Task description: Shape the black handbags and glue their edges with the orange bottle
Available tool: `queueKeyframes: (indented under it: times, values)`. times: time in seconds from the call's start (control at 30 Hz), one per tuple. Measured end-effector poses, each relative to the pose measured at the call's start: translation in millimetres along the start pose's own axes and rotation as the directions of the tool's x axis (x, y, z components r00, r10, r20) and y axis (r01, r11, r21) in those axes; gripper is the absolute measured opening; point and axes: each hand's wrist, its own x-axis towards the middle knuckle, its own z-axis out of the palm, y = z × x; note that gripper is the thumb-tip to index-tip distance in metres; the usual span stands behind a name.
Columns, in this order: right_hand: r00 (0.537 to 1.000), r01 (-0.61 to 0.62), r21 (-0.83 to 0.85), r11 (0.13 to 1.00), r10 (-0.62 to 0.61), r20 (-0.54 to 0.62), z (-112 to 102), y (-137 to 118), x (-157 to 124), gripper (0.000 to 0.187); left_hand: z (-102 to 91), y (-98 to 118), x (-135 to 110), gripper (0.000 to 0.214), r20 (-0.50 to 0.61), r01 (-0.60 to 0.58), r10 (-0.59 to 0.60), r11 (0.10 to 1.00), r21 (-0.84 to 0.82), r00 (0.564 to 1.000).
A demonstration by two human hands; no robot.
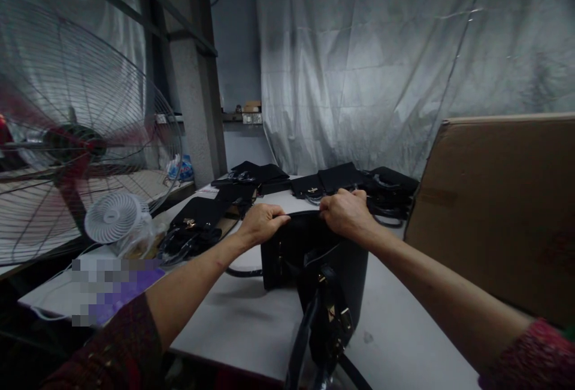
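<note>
A black handbag (pixel 359 276) stands open-mouthed on the white table (pixel 229 330), with gold-coloured fittings on its near side. Its dark strap hangs down toward the table's front edge. My left hand (pixel 263 223) is closed over the far rim at the left, thumb pointing right. On the same rim, farther right, my right hand (pixel 345 211) has its fingers wrapped round the edge. The bag's inside is dark, and I cannot make out anything in it.
Several other black bags (pixel 197 213) lie flat along the table's far and left sides. A large cardboard box (pixel 498 198) stands at the right. At the left are a small white fan (pixel 114 217), a purple item (pixel 135 288) and a big caged fan (pixel 85 144).
</note>
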Motion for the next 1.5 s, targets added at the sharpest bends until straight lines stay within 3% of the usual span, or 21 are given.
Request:
queueKeyframes:
  times: [0.17,0.33,0.47,0.6,1.03,1.3,1.5]
  values:
    - [1.0,0.016,-0.01,1.0,-0.016,0.004,-2,-2,-1,0.02,-9.8,13,25,0.021,0.13,-0.119,0.098,0.979,0.165,0.987]
    - [1.0,0.002,-0.005,1.0,-0.002,-0.017,-2,2,-3,0.02,-1.1,34,38,0.019,0.123,-0.156,0.13,0.958,0.242,0.984]
    - [0.998,-0.047,0.003,0.999,0.047,-0.039,-1,16,-10,0.023,1.4,38,34,0.017,0.1,-0.095,0.074,0.971,0.219,0.992]
    - [0.995,-0.089,-0.007,0.996,0.089,-0.047,-2,26,-14,0.027,-1.1,37,31,0.016,0.109,-0.105,0.085,0.977,0.188,0.99]
    - [0.996,-0.088,-0.089,0.992,0.087,-0.017,-3,19,-8,0.02,-0.6,38,26,0.016,0.113,-0.172,0.156,0.974,0.15,0.981]
    - [1.0,-0.012,-0.087,0.996,0.011,-0.021,-7,13,-9,0.019,6.4,55,58,0.022,0.28,-0.189,0.159,0.978,0.083,0.947]
    - [0.999,-0.013,-0.037,0.999,0.012,-0.032,-7,24,-17,0.023,13.9,71,67,0.015,0.228,-0.134,0.098,0.98,0.147,0.969]
